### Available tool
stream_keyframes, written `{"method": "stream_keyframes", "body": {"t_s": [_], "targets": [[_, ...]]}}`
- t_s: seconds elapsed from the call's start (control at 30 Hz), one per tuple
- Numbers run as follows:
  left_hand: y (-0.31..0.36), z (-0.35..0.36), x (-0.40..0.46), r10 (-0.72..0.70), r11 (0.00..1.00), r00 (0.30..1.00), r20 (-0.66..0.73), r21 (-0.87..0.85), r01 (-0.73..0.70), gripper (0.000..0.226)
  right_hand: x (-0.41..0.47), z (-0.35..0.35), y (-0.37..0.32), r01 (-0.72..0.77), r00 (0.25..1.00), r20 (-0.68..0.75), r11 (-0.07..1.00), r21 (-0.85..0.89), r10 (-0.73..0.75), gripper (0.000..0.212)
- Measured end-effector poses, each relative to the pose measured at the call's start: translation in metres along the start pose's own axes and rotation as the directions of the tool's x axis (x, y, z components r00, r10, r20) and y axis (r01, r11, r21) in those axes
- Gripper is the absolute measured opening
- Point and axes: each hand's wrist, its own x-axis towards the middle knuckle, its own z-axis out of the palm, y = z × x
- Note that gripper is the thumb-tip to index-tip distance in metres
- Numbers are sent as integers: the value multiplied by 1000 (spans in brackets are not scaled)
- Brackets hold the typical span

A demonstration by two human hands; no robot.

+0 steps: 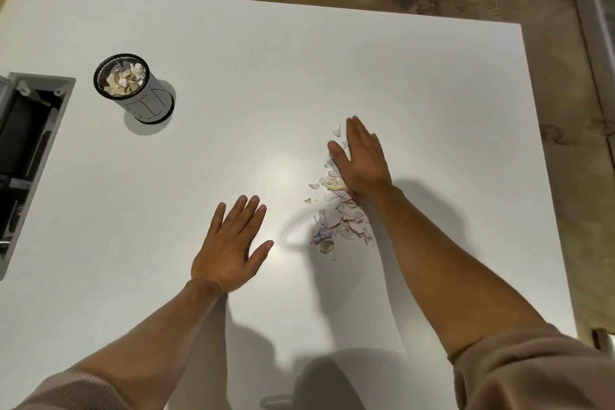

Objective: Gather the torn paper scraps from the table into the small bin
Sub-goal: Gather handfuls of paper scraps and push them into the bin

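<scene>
My right hand is standing on edge, fingers straight and pressed together, against a strip of torn white, cream and lilac paper scraps. My left hand is lying flat, fingers slightly apart, holding nothing. The small round black-rimmed mesh bin, part-filled with scraps, is sitting well apart on the white table.

Beige, ribbed-knit sleeves are seen pushed up past both forearms, leaving the left hand and right hand bare; no rings or watch are worn.
</scene>
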Motion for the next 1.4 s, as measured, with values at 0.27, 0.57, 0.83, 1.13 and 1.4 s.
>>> {"method": "stream_keyframes", "body": {"t_s": [0.27,0.57,0.83,1.13,1.4], "targets": [[-1,1,0,-4,1000,1000,-2,4,4,66,-28,15,-17,358,905,242,934,10,-349,63],[4,-7,0,0,1000,1000,0,-20,0,65,-95,3,-22,339,893,309,941,15,-326,51],[8,-15,0,-15,1000,999,30,-20,15,66,-107,-25,16,-32,999,-43,995,-91,28,49],[41,-34,23,-85,960,986,146,-254,121,82,-89,-21,6,166,960,268,937,-308,-82,51],[96,-33,66,169,980,928,332,-155,-123,113,-135,-27,5,180,932,346,968,-172,-112,69]]}}
